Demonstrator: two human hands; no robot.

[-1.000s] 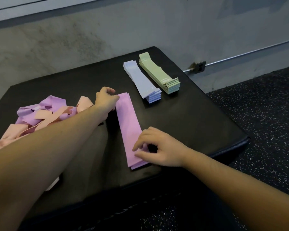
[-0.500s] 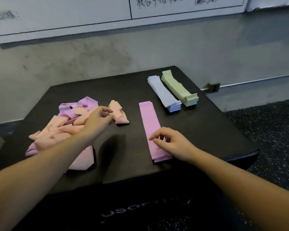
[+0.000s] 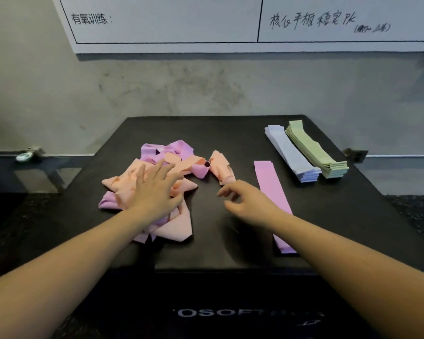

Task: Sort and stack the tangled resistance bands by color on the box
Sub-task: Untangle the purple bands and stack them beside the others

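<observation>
A black box [image 3: 230, 241] stood against a grey wall, its padded top serving as the surface for the resistance bands. On the left half lay one tangled heap [image 3: 157, 182] of peach and purple bands, looped through each other so that the number of bands in it could not be counted. The left hand [image 3: 154, 192] rested flat on top of this heap, fingers straight and spread, pressing on the peach bands and gripping nothing. Just right of the heap, one loose peach band [image 3: 220, 167] lay crumpled, touching a folded purple loop at the heap's right edge. The right hand [image 3: 250, 204] hovered near that peach band, its fingers loosely curled and holding nothing, the forearm crossing the near part of one flat purple stack [image 3: 269, 182] that ran from near to far. Farther right and at the far side lay two more sorted stacks, side by side and touching: a blue stack [image 3: 291, 155] on the left and a green stack [image 3: 313, 150] on the right, each several bands thick, the layers too fine to count exactly. That made three sorted stacks and one unsorted heap. A whiteboard [image 3: 169, 23] with handwriting hung on the wall above, and white lettering showed on the near face of the box.
</observation>
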